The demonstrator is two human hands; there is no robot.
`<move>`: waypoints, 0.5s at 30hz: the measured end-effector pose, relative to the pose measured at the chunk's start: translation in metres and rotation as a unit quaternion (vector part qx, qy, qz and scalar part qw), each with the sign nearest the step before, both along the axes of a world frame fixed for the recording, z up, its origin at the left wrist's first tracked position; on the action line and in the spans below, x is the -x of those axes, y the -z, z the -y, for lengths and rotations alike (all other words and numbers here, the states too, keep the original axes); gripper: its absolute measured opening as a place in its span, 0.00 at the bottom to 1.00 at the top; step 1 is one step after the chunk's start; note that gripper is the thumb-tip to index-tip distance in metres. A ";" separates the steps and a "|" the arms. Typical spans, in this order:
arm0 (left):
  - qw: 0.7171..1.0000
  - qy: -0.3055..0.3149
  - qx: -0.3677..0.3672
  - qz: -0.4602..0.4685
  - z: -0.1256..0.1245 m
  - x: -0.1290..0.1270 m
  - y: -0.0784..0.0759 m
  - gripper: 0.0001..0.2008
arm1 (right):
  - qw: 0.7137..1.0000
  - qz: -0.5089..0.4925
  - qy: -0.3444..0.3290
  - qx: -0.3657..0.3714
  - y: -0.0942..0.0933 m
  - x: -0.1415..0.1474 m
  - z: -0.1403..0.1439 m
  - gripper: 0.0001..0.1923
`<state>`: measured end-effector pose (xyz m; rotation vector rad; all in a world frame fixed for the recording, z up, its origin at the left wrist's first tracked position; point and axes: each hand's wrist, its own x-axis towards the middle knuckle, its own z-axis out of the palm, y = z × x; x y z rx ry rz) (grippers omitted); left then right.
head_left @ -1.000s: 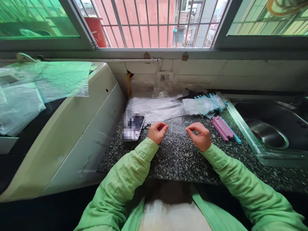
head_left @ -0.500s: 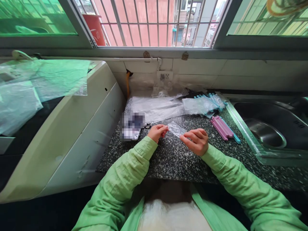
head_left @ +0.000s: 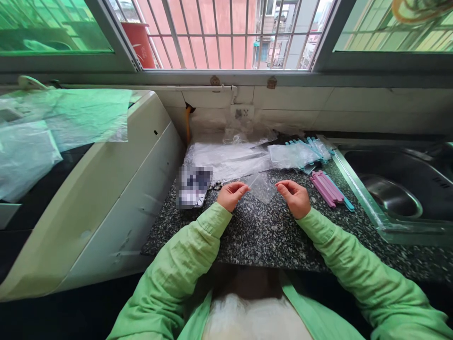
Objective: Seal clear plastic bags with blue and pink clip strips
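Small clear bag (head_left: 261, 187) is now spread flat again between both hands at frame centre, above the speckled surface (head_left: 255, 236); half a second ago it was crumpled. Left hand (head_left: 230, 195) and right hand (head_left: 296, 198) have fingers pinched on its edges.

The person wears a light green, long-sleeved jacket of soft creased fabric (head_left: 184, 264). Its loose sleeves end in plain cuffs at the wrists. The jacket hangs open at the front over a white fuzzy garment (head_left: 247, 316). Both hands are bare, without rings or gloves.
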<state>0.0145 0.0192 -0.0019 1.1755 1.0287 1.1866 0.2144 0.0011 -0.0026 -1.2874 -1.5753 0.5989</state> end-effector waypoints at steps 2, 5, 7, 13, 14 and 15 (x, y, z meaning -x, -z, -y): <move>1.000 0.004 0.001 -0.005 0.000 -0.002 0.001 0.20 | 1.000 -0.019 -0.009 0.023 0.000 0.000 -0.001 0.14; 1.000 0.014 0.004 -0.014 0.000 -0.002 0.002 0.20 | 1.000 -0.011 -0.011 0.021 -0.002 0.001 0.002 0.12; 0.999 0.023 0.007 -0.021 0.000 -0.002 0.000 0.20 | 1.000 -0.001 -0.017 0.019 -0.006 0.001 0.004 0.11; 0.999 0.023 0.008 -0.032 0.000 0.001 -0.004 0.18 | 0.996 0.051 -0.069 0.019 -0.013 0.005 0.010 0.09; 0.999 0.021 0.008 -0.029 0.000 0.001 -0.004 0.18 | 0.995 0.059 -0.077 0.020 -0.013 0.006 0.010 0.09; 0.999 0.019 0.006 -0.025 0.000 0.000 -0.004 0.17 | 0.994 0.066 -0.083 0.021 -0.014 0.007 0.011 0.09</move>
